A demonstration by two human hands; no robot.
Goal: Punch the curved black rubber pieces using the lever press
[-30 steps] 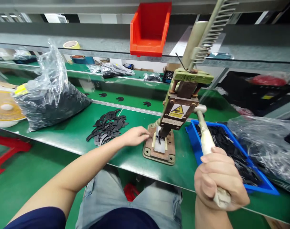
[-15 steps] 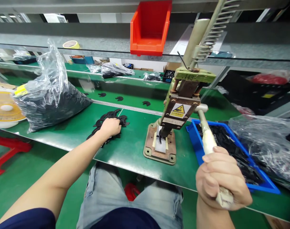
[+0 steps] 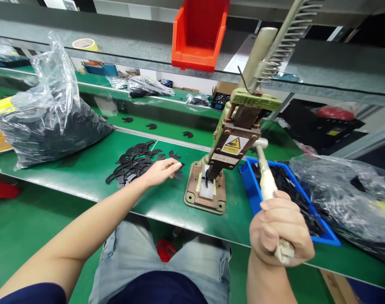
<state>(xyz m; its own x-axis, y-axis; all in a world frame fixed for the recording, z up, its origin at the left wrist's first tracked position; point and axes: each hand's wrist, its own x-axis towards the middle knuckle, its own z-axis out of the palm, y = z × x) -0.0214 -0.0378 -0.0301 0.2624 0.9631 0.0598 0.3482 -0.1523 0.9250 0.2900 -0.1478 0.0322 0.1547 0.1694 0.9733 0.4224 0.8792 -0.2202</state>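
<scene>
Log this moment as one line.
left hand: pinching black part by pile | right hand: gripping press lever | press: raised

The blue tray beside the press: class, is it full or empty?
Partly full. The blue tray holds a layer of black pieces lying below its rim; its near right part is hidden behind the right hand.

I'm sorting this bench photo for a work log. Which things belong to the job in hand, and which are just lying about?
In use: left hand holding a black part; pile of black parts; hand press; right hand gripping the lever; blue tray.

Lying about: red bin; tape roll; plastic bag.
</scene>
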